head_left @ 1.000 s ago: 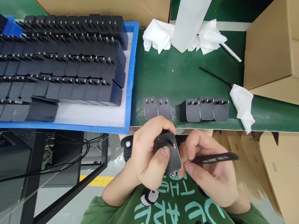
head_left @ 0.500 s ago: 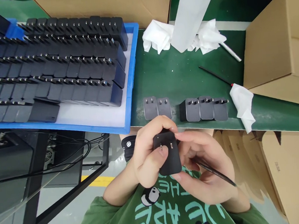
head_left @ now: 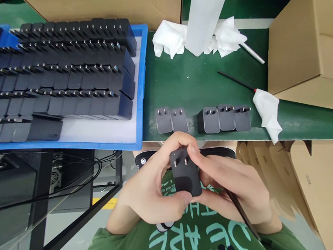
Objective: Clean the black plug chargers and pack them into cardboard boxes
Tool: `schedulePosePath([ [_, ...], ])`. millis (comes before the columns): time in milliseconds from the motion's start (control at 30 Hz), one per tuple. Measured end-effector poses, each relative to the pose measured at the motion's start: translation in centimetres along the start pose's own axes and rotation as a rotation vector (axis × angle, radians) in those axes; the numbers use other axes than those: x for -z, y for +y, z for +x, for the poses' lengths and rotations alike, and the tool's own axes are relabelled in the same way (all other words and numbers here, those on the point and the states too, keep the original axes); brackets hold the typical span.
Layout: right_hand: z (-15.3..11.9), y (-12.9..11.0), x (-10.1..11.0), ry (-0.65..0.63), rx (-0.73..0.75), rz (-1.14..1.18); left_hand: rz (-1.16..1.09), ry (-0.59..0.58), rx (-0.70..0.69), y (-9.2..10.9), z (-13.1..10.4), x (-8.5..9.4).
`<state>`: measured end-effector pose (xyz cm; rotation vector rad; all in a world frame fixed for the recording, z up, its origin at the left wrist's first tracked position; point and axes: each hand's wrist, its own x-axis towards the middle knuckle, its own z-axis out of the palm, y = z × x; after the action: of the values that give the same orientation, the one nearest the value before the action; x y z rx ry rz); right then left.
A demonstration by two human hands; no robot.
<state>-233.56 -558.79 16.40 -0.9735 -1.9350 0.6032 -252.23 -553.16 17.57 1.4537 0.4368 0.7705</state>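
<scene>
A black two-pin adapter (head_left: 186, 177) is held in front of the green shirt, its metal pins facing up. My left hand (head_left: 157, 188) grips it from the left, with the thumb at its lower edge. From the other side my right hand (head_left: 236, 185) has its fingers closed at the adapter's right edge, and a thin dark strip (head_left: 241, 211) sticks out below its palm. Just beyond my hands, two grey adapters (head_left: 172, 120) and a group of three (head_left: 226, 119) lie at the table's near edge, pins showing.
A blue-rimmed tray (head_left: 142, 115) holds rows of black adapters at left. Crumpled white cloths (head_left: 169, 39), a thin dark rod (head_left: 235, 81) with a cloth at its end and an open cardboard box (head_left: 293, 44) are on the green table (head_left: 186, 88). Flattened cartons (head_left: 329, 180) stand below right.
My left thumb has moved from the adapter's pin face down to its lower edge. My right index finger has moved over the adapter's upper right corner. The whole view has shifted slightly.
</scene>
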Motion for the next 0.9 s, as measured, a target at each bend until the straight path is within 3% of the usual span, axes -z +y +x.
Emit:
schedulePosePath([
  [200, -0.2, 0.1, -0.4, -0.016, 0.051, -0.084, 0.133, 0.000, -0.051, -0.5, 0.1, 0.6],
  [500, 0.0, -0.3, -0.2, -0.008, 0.058, -0.174, -0.091, -0.076, -0.035, -0.7, 0.4, 0.6],
  [667, 0.2, -0.2, 0.0, 0.017, 0.160, -0.200, -0.190, -0.078, -0.033, -1.4, 0.4, 0.3],
  [900, 0.4, 0.4, -0.2, 0.019, 0.182, -0.141, -0.115, -0.065, -0.060, -1.4, 0.4, 0.5],
])
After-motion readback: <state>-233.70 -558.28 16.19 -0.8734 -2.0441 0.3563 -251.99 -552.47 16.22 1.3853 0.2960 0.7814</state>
